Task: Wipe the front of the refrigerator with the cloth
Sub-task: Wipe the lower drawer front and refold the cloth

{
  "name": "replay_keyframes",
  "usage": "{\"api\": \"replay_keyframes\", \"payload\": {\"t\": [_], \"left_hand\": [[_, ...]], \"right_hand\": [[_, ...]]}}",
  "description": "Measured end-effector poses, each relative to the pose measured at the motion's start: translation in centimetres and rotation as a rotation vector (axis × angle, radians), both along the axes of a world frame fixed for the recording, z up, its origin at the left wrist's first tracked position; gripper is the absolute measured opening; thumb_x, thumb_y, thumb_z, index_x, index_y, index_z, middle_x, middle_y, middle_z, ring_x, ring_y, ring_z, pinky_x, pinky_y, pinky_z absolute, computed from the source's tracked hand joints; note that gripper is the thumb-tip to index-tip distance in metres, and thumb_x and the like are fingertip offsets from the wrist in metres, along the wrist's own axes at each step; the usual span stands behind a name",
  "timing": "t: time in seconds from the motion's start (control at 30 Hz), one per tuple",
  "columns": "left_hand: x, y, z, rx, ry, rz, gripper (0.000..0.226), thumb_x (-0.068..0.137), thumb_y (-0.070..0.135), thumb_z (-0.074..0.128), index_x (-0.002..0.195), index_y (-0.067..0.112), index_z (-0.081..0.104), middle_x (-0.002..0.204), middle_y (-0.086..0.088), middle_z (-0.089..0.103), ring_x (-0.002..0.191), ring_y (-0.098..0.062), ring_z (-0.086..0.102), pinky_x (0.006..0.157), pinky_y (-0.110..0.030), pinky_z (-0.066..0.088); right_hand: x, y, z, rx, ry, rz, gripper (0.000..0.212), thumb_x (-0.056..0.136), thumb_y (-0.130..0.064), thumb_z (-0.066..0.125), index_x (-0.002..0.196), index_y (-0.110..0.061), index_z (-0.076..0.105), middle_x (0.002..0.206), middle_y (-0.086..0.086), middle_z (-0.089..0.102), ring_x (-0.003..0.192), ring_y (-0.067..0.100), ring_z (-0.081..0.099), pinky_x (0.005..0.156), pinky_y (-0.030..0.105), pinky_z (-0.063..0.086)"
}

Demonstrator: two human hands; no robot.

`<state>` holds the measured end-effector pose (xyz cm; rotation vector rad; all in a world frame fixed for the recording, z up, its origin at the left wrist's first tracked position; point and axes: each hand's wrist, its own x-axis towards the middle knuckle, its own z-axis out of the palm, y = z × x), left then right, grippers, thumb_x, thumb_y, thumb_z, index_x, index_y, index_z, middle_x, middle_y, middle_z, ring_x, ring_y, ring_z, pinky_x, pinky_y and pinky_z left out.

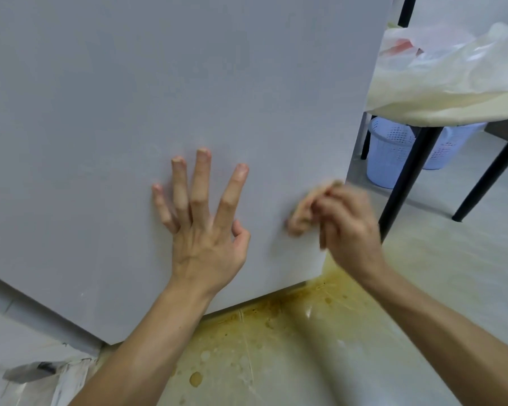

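The grey front of the refrigerator (159,98) fills most of the head view. My left hand (206,227) lies flat on the door's lower part, fingers spread and straight. To its right, my right hand (349,230) grips a small tan cloth (302,212) and holds it against the door near the lower right edge. That hand and the cloth are blurred by motion.
A table with black legs (405,183) and plastic sheeting (452,77) stands at the right, with a pale blue basket (387,156) under it. Yellow-brown stains (276,332) spread over the floor below the door. A grey strip (30,372) lies at the lower left.
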<state>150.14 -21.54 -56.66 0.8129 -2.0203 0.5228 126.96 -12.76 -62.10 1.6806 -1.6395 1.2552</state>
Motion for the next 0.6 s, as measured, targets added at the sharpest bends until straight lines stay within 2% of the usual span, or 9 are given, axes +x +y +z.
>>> {"api": "replay_keyframes", "payload": {"t": [0.07, 0.13, 0.23, 0.33, 0.4, 0.43, 0.5, 0.57, 0.6], "left_hand": [[-0.4, 0.1, 0.0, 0.009, -0.009, -0.001, 0.095, 0.076, 0.009, 0.068, 0.161, 0.027, 0.031, 0.169, -0.015, 0.008, 0.156, -0.040, -0.003, 0.125, -0.062, -0.006], [-0.8, 0.2, -0.1, 0.014, -0.013, 0.015, 0.094, 0.075, 0.009, 0.068, 0.161, 0.025, 0.033, 0.169, -0.016, 0.008, 0.157, -0.041, -0.002, 0.124, -0.063, -0.005], [-0.9, 0.1, -0.2, 0.010, -0.018, 0.036, 0.095, 0.075, 0.010, 0.067, 0.162, 0.024, 0.032, 0.170, -0.016, 0.007, 0.157, -0.042, -0.001, 0.124, -0.063, -0.006], [-0.5, -0.2, -0.1, 0.011, -0.014, 0.016, 0.097, 0.075, 0.014, 0.069, 0.162, 0.020, 0.026, 0.170, -0.014, 0.007, 0.157, -0.040, 0.000, 0.125, -0.056, -0.011], [0.2, -0.5, -0.3, 0.010, -0.022, -0.007, 0.099, 0.073, 0.014, 0.070, 0.161, 0.016, 0.023, 0.169, -0.014, 0.009, 0.159, -0.037, -0.002, 0.126, -0.053, -0.011], [0.6, -0.6, -0.5, 0.005, -0.030, -0.017, 0.100, 0.072, 0.012, 0.070, 0.160, 0.014, 0.023, 0.169, -0.014, 0.010, 0.161, -0.033, -0.005, 0.127, -0.053, -0.010], [1.5, -0.9, -1.0, -0.008, -0.037, -0.024, 0.100, 0.070, 0.008, 0.068, 0.159, 0.012, 0.023, 0.169, -0.014, 0.010, 0.162, -0.025, -0.012, 0.128, -0.052, -0.008], [2.5, -1.3, -1.7, -0.018, -0.045, -0.008, 0.101, 0.067, 0.004, 0.066, 0.158, 0.010, 0.023, 0.169, -0.014, 0.010, 0.161, -0.024, -0.014, 0.129, -0.052, -0.008], [3.0, -1.4, -2.0, -0.027, -0.047, 0.000, 0.101, 0.066, 0.002, 0.065, 0.158, 0.009, 0.023, 0.169, -0.014, 0.010, 0.161, -0.025, -0.014, 0.129, -0.052, -0.007]], "right_hand": [[-0.6, -0.8, 5.7, -0.223, -0.175, -0.065, 0.029, 0.103, -0.001, 0.047, 0.118, 0.000, 0.072, 0.123, 0.021, 0.059, 0.109, 0.042, 0.062, 0.086, 0.055, 0.056], [-1.4, -1.8, 10.9, -0.367, -0.261, -0.127, 0.043, 0.086, 0.009, 0.047, 0.121, 0.000, 0.070, 0.120, 0.019, 0.057, 0.112, 0.037, 0.060, 0.093, 0.051, 0.054], [-1.3, -3.1, 11.8, -0.411, -0.253, -0.147, 0.046, 0.083, 0.015, 0.048, 0.123, 0.003, 0.067, 0.120, 0.021, 0.054, 0.112, 0.039, 0.059, 0.096, 0.052, 0.052], [-0.9, -2.7, 4.7, -0.251, -0.212, -0.085, 0.031, 0.100, 0.003, 0.047, 0.125, -0.003, 0.066, 0.128, 0.023, 0.051, 0.113, 0.046, 0.058, 0.095, 0.056, 0.052], [-0.1, -1.2, -0.8, -0.064, -0.118, -0.093, 0.028, 0.098, 0.004, 0.054, 0.117, -0.008, 0.072, 0.125, 0.012, 0.057, 0.113, 0.035, 0.057, 0.097, 0.046, 0.049], [0.4, -0.3, -3.5, -0.003, -0.018, -0.096, 0.024, 0.099, 0.002, 0.057, 0.111, -0.008, 0.075, 0.119, 0.010, 0.060, 0.109, 0.031, 0.056, 0.092, 0.043, 0.050], [0.8, 0.7, -8.1, 0.094, 0.166, -0.080, 0.023, 0.106, -0.004, 0.053, 0.103, -0.006, 0.076, 0.107, 0.013, 0.065, 0.098, 0.029, 0.057, 0.077, 0.045, 0.054], [0.6, 0.9, -10.7, 0.267, 0.249, -0.028, 0.019, 0.092, 0.007, 0.068, 0.097, -0.009, 0.075, 0.098, 0.010, 0.065, 0.089, 0.026, 0.056, 0.071, 0.038, 0.051], [0.5, 1.0, -11.0, 0.352, 0.248, -0.013, 0.029, 0.077, 0.013, 0.076, 0.093, -0.011, 0.075, 0.094, 0.007, 0.064, 0.086, 0.024, 0.054, 0.069, 0.032, 0.046]]}}
